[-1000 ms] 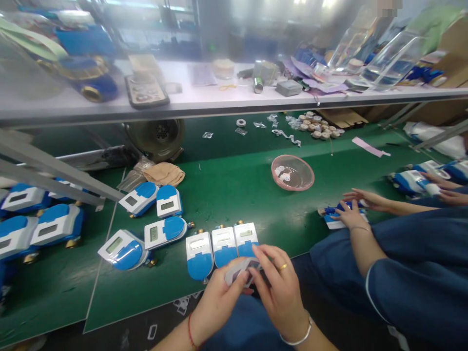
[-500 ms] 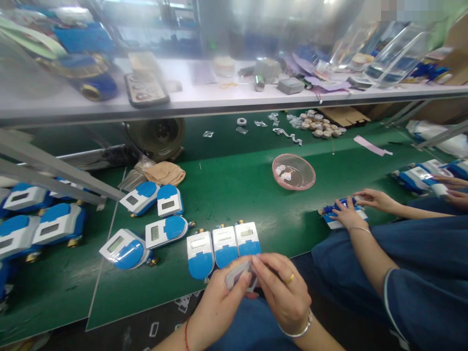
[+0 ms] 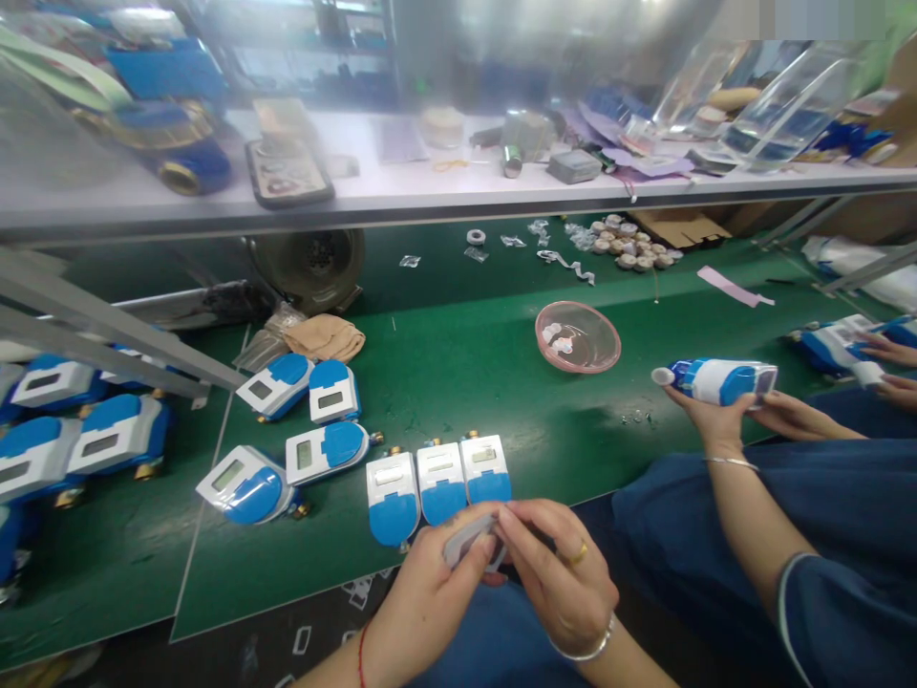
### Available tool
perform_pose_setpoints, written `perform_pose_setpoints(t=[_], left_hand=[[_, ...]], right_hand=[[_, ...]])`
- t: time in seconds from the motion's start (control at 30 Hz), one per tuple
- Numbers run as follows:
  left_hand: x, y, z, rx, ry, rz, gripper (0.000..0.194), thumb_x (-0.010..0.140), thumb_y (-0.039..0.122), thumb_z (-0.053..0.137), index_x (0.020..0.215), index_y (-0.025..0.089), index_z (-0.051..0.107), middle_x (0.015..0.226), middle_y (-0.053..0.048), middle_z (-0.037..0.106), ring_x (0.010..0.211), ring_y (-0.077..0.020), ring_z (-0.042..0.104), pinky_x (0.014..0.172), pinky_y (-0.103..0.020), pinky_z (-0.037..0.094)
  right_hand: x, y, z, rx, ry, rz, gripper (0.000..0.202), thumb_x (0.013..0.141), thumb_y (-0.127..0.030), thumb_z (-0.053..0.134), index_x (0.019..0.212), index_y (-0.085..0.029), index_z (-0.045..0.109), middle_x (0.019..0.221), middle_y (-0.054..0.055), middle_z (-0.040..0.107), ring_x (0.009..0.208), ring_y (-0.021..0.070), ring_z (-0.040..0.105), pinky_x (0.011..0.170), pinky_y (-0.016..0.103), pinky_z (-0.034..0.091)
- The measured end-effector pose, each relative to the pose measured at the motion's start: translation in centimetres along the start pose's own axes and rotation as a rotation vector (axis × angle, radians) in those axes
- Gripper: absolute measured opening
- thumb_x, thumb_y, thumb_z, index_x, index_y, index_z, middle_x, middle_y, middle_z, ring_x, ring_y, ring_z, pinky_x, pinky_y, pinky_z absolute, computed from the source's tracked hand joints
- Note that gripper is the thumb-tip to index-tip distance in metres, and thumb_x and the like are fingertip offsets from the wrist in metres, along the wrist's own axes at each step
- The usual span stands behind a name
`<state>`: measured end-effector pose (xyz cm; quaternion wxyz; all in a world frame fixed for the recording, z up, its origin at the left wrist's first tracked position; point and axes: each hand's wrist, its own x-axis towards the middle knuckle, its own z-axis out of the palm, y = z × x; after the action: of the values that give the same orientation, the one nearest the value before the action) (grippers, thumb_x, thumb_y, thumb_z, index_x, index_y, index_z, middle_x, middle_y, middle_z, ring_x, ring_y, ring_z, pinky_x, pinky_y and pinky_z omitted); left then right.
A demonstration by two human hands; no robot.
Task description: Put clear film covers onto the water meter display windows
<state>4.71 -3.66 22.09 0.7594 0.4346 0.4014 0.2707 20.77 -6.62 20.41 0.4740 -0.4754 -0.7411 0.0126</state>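
Note:
My left hand point(image 3: 427, 588) is closed around a small light-grey rectangular piece point(image 3: 464, 543), perhaps a stack of labels, with a darker area on its face. My right hand point(image 3: 563, 573), a ring on one finger, pinches the upper right edge of the same piece with thumb and fingertips. The fingers hide much of it. Just beyond my hands, three white-and-blue meters stand side by side: the left one point(image 3: 393, 497), the middle one point(image 3: 440, 478) and the right one point(image 3: 486, 463). The left and middle displays look whitish; the right shows a grey display.
More meters point(image 3: 330, 451) lie to the left, several past the shelf support point(image 3: 129, 339). A pink bowl point(image 3: 608, 344) with small white pieces stands ahead. At right a co-worker's hands point(image 3: 720, 420) hold a meter point(image 3: 723, 380). A shelf point(image 3: 430, 196) crosses above the green bench point(image 3: 458, 354).
My hands stay almost in place, still on the grey piece. The co-worker's meter has been lifted and turned on its side, revealing small bits on the bench.

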Motion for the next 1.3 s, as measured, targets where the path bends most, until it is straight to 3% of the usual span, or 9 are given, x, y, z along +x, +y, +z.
perform_pose_setpoints(t=[0.2, 0.37, 0.53, 0.77, 0.9, 1.0, 1.1, 1.3], left_hand=[[0.0, 0.2, 0.0, 0.02, 0.002, 0.013, 0.045, 0.087, 0.051, 0.058, 0.121, 0.022, 0.068, 0.114, -0.011, 0.07, 0.092, -0.0265, 0.068, 0.073, -0.037, 0.062], [-0.1, 0.5, -0.3, 0.203, -0.013, 0.096, 0.039, 0.093, 0.043, 0.052, 0.123, 0.024, 0.066, 0.112, -0.009, 0.072, 0.087, -0.0232, 0.07, 0.078, -0.034, 0.06], [-0.3, 0.7, -0.1, 0.149, -0.003, 0.041, 0.041, 0.092, 0.044, 0.053, 0.125, 0.023, 0.065, 0.115, -0.009, 0.071, 0.079, -0.0218, 0.071, 0.077, -0.036, 0.06], [-0.3, 0.9, 0.2, 0.076, 0.001, 0.051, 0.042, 0.09, 0.048, 0.056, 0.122, 0.022, 0.067, 0.114, -0.009, 0.071, 0.091, -0.0256, 0.069, 0.073, -0.035, 0.062], [-0.3, 0.7, -0.1, 0.079, 0.006, 0.054, 0.043, 0.09, 0.048, 0.055, 0.123, 0.022, 0.066, 0.119, -0.01, 0.069, 0.092, -0.0264, 0.07, 0.073, -0.036, 0.062], [-0.1, 1.0, -0.7, 0.198, 0.03, 0.108, 0.039, 0.092, 0.044, 0.052, 0.122, 0.023, 0.066, 0.121, -0.009, 0.069, 0.1, -0.0267, 0.068, 0.084, -0.036, 0.058], [0.1, 1.6, -1.1, 0.358, 0.026, 0.194, 0.034, 0.095, 0.037, 0.049, 0.121, 0.023, 0.067, 0.117, -0.007, 0.072, 0.102, -0.0236, 0.067, 0.095, -0.035, 0.051], [0.2, 2.0, -1.0, 0.334, 0.003, 0.211, 0.033, 0.097, 0.034, 0.046, 0.123, 0.024, 0.065, 0.117, -0.005, 0.072, 0.101, -0.0207, 0.067, 0.091, -0.03, 0.052]], right_hand=[[-0.3, 0.2, 0.1, -0.006, -0.006, 0.012, 0.048, 0.086, -0.003, 0.06, 0.129, -0.025, 0.062, 0.1, 0.009, 0.069, 0.088, 0.0205, 0.068, 0.071, 0.032, 0.061], [-0.4, -0.1, 0.5, -0.005, 0.01, 0.091, 0.058, 0.085, -0.003, 0.062, 0.137, -0.025, 0.053, 0.096, 0.009, 0.065, 0.083, 0.0195, 0.066, 0.069, 0.033, 0.06], [-0.2, 0.0, 0.2, 0.007, 0.0, 0.017, 0.052, 0.084, 0.0, 0.062, 0.131, -0.022, 0.06, 0.1, 0.009, 0.063, 0.086, 0.0193, 0.065, 0.069, 0.031, 0.06], [-0.1, 0.4, 0.0, 0.005, 0.011, -0.031, 0.05, 0.083, 0.003, 0.061, 0.128, -0.019, 0.062, 0.102, 0.01, 0.065, 0.089, 0.0205, 0.066, 0.072, 0.032, 0.06], [0.7, 0.4, -0.1, 0.002, -0.021, -0.032, 0.035, 0.084, 0.0, 0.061, 0.114, -0.014, 0.067, 0.097, 0.011, 0.066, 0.088, 0.0197, 0.065, 0.072, 0.032, 0.06], [1.5, 0.5, -0.1, 0.005, -0.083, -0.061, 0.023, 0.085, -0.002, 0.061, 0.104, -0.012, 0.068, 0.091, 0.01, 0.067, 0.083, 0.0181, 0.066, 0.071, 0.03, 0.058], [1.9, 0.7, -0.1, 0.014, -0.111, -0.098, 0.022, 0.087, -0.005, 0.059, 0.107, -0.012, 0.066, 0.093, 0.011, 0.068, 0.084, 0.0177, 0.067, 0.072, 0.03, 0.058], [2.8, 1.0, -0.5, 0.03, -0.164, -0.132, 0.028, 0.092, -0.005, 0.051, 0.115, -0.011, 0.064, 0.094, 0.011, 0.07, 0.089, 0.0177, 0.068, 0.077, 0.028, 0.058]])
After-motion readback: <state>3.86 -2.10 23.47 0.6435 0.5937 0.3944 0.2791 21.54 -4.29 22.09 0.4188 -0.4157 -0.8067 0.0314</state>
